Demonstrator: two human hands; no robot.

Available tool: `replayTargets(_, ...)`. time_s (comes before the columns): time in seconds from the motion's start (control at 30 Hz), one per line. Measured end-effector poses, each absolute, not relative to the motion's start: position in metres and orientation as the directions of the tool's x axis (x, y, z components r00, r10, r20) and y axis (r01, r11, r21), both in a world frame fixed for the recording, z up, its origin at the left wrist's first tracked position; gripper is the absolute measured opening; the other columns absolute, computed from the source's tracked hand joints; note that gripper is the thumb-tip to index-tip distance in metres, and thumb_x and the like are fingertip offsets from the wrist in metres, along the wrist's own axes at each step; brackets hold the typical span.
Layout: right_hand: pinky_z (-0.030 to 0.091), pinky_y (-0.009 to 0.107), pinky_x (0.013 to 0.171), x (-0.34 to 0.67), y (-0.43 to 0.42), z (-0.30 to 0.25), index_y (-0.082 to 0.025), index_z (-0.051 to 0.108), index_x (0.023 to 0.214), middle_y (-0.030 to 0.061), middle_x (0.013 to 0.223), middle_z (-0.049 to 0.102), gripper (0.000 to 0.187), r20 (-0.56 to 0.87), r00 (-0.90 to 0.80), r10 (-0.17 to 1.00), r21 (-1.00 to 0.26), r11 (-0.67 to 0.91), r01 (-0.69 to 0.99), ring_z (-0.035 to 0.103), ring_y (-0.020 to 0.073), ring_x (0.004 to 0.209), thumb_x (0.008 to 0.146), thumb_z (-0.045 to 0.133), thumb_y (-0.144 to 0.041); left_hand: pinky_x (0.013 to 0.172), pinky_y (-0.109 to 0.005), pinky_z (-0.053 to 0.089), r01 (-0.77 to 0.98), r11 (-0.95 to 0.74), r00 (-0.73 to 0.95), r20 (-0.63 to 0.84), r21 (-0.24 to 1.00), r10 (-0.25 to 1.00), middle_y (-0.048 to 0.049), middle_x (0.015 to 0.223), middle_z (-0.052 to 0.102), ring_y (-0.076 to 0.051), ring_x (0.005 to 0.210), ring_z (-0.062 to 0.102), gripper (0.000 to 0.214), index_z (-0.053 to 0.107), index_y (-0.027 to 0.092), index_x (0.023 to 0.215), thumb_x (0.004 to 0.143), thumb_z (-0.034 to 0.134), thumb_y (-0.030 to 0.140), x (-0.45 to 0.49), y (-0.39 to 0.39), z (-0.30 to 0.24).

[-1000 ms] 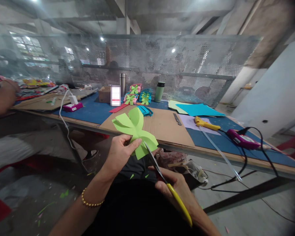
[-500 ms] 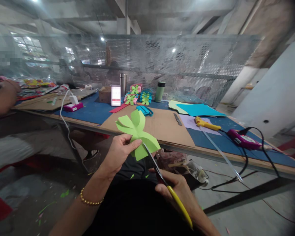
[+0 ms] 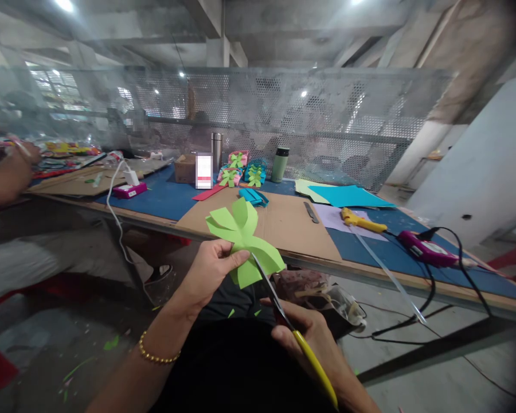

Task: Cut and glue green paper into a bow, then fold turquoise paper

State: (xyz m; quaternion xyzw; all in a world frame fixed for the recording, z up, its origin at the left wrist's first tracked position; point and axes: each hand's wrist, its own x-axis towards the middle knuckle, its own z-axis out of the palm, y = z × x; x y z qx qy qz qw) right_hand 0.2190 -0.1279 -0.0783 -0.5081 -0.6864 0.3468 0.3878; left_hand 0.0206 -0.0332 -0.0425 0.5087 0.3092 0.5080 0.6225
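Note:
A light green paper flower [image 3: 243, 225] with broad petals is pinched between the thumb and fingers of my left hand [image 3: 212, 269], held just off the table's front edge. My right hand [image 3: 309, 330] grips scissors [image 3: 312, 364] by their yellow handle. The metal blades point up and left, and their tip lies at the slit between two lower petals, close to my left thumb. Part of the handle is hidden by my right fingers. Behind the flower, a folded blue paper piece [image 3: 253, 198] rests on a cardboard sheet [image 3: 292, 229].
A yellow glue gun [image 3: 363, 219] lies on lilac paper, wired to a purple power box [image 3: 425, 249]. A dark knife [image 3: 311, 212] is on the cardboard. Behind stand a green bottle [image 3: 280, 165], a steel flask [image 3: 216, 150] and small flower-topped baskets [image 3: 254, 174]. A co-worker's arm [image 3: 8, 172] shows at left.
The view has tilted up slightly, so the scene sits a little lower. Hands, flower and scissors keep nearly the same arrangement.

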Motion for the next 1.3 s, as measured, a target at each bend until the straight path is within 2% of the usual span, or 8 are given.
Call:
replayTargets(0.43, 0.032, 0.025, 0.052, 0.2196, -0.1266, -0.0833, -0.013, 0.079, 0.103, -0.0022, 0.059, 0.045, 0.058, 0.189, -0.155, 0.970, -0.867, 0.239, 0.437, 0.034, 0.0137, 0.057, 0.079, 0.065, -0.064, 0.067, -0.026, 0.055, -0.315, 0.015, 0.344, 0.099, 0.949, 0.934, -0.0066, 0.078, 0.075, -0.016, 0.070, 0.067, 0.034, 0.073, 0.010, 0.080, 0.067, 0.087, 0.037, 0.0202, -0.0313, -0.0427)
replayTargets(0.63, 0.039, 0.026, 0.056, 0.2195, -0.1254, -0.0836, -0.014, 0.079, 0.103, -0.0002, 0.063, 0.053, 0.057, 0.197, -0.143, 0.970, -0.867, 0.240, 0.437, 0.042, 0.0160, 0.060, 0.079, 0.065, -0.063, 0.072, -0.029, 0.057, -0.362, 0.029, 0.356, 0.109, 0.932, 0.928, -0.0078, 0.082, 0.075, -0.018, 0.072, 0.069, 0.033, 0.073, 0.010, 0.085, 0.068, 0.086, 0.035, 0.0216, -0.0327, -0.0414)
replayTargets(0.8, 0.038, 0.026, 0.052, 0.2196, -0.1258, -0.0844, -0.014, 0.080, 0.103, -0.0004, 0.058, 0.054, 0.058, 0.206, -0.138, 0.969, -0.849, 0.247, 0.467, 0.042, 0.0155, 0.056, 0.079, 0.064, -0.064, 0.074, -0.032, 0.058, -0.362, 0.039, 0.363, 0.103, 0.932, 0.926, -0.0084, 0.081, 0.076, -0.019, 0.071, 0.069, 0.033, 0.073, 0.009, 0.087, 0.069, 0.085, 0.034, 0.0204, -0.0327, -0.0421)
replayTargets(1.03, 0.046, 0.029, 0.059, 0.2223, -0.1253, -0.0869, -0.013, 0.078, 0.106, 0.0067, 0.078, 0.071, 0.061, 0.179, -0.156, 0.971, -0.858, 0.231, 0.459, 0.059, 0.0252, 0.072, 0.078, 0.064, -0.066, 0.072, -0.031, 0.056, -0.294, -0.025, 0.371, 0.138, 0.956, 0.918, -0.0078, 0.081, 0.076, -0.019, 0.073, 0.068, 0.035, 0.076, 0.009, 0.090, 0.069, 0.085, 0.036, 0.0169, -0.0306, -0.0401)
replayTargets(1.13, 0.047, 0.029, 0.061, 0.2239, -0.1262, -0.0875, -0.013, 0.077, 0.108, 0.0075, 0.083, 0.072, 0.060, 0.167, -0.165, 0.972, -0.863, 0.226, 0.452, 0.061, 0.0263, 0.075, 0.079, 0.065, -0.064, 0.071, -0.029, 0.055, -0.268, -0.038, 0.373, 0.140, 0.963, 0.917, -0.0071, 0.079, 0.075, -0.019, 0.074, 0.067, 0.032, 0.076, 0.009, 0.088, 0.070, 0.084, 0.035, 0.0161, -0.0308, -0.0382)
replayTargets(1.3, 0.045, 0.028, 0.061, 0.2239, -0.1280, -0.0870, -0.014, 0.077, 0.098, 0.0080, 0.086, 0.072, 0.053, 0.172, -0.189, 0.967, -0.859, 0.241, 0.452, 0.060, 0.0261, 0.078, 0.081, 0.063, -0.063, 0.067, -0.025, 0.053, -0.226, -0.064, 0.378, 0.148, 0.972, 0.914, -0.0059, 0.079, 0.075, -0.016, 0.071, 0.065, 0.027, 0.077, 0.010, 0.086, 0.071, 0.082, 0.032, 0.0152, -0.0313, -0.0368)
